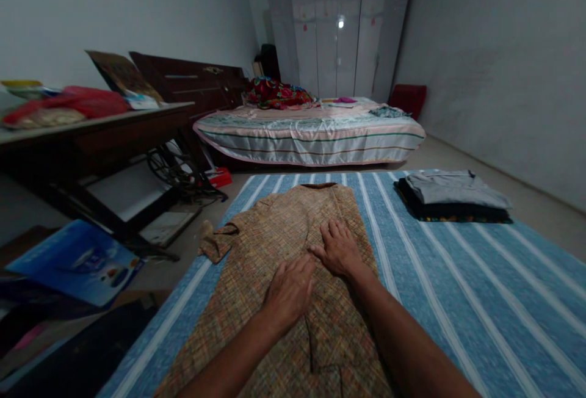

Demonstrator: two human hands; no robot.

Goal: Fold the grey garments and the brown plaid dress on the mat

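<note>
A tan checked shirt [293,221] lies spread on a blue striped sheet [458,288], collar away from me, one short sleeve sticking out to the left. My right hand [337,246] rests flat on the shirt's middle, fingers spread and open. My left hand [289,291] lies palm down on the cloth just beside it, fingers curled forward a little, gripping nothing. Both forearms reach in from the bottom edge.
A folded pile of grey and dark clothes [453,196] sits on the sheet at the far right. A bed [311,132] stands behind, a white wardrobe [336,38] beyond it. A dark table [91,135] with clutter is on the left, a blue bag [77,260] below.
</note>
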